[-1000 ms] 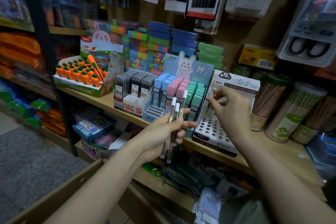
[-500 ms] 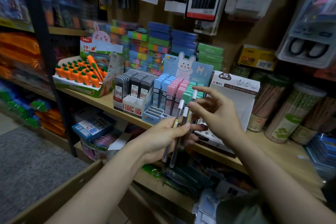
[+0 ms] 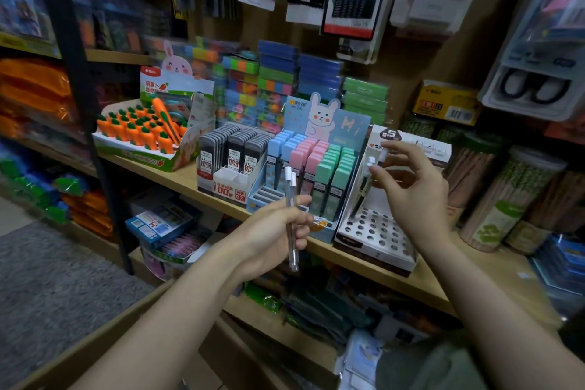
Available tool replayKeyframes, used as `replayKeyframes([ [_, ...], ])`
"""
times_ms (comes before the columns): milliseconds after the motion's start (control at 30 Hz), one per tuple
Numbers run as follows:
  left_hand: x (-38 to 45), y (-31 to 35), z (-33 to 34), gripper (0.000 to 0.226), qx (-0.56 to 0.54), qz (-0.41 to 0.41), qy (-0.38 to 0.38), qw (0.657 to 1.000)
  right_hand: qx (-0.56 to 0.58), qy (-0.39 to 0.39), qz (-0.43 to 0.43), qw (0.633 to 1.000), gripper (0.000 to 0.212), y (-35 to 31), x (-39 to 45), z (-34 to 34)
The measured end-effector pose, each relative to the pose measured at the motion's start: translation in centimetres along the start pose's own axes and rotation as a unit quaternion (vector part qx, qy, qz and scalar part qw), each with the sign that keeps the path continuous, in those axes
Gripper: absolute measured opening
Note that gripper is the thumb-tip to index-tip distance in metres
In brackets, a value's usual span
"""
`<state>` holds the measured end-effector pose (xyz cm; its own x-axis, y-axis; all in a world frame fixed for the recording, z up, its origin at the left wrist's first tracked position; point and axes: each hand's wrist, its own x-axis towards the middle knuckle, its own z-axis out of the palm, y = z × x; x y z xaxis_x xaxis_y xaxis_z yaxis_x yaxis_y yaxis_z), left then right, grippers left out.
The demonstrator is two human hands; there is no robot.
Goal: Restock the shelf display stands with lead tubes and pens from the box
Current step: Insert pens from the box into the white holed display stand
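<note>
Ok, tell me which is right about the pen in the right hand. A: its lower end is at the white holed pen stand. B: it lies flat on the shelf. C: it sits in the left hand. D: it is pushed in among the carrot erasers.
A: the right hand pinches a pen whose lower end reaches the white holed pen stand.
</note>
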<state>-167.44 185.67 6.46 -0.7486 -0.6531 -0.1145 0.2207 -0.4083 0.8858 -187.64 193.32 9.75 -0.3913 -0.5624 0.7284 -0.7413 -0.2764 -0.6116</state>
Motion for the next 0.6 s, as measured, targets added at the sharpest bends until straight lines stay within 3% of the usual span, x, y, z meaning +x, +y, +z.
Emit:
replayKeyframes([
  [233,-0.77,0.26,0.16,0.035,-0.002,0.001,-0.069,0.998,-0.018,0.012,-0.012,1.000,0.040,0.19,-0.06,0.20],
  [467,-0.26,0.09,0.09,0.047,0.038,0.013,-0.024,0.999,-0.045,0.009,-0.013,0.999,0.038,0.18,-0.20,0.04],
  [600,-0.72,0.14,0.28,0.038,0.059,0.017,-0.068,0.996,-0.096,0.008,-0.022,0.995,0.038,-0.13,-0.19,0.36],
])
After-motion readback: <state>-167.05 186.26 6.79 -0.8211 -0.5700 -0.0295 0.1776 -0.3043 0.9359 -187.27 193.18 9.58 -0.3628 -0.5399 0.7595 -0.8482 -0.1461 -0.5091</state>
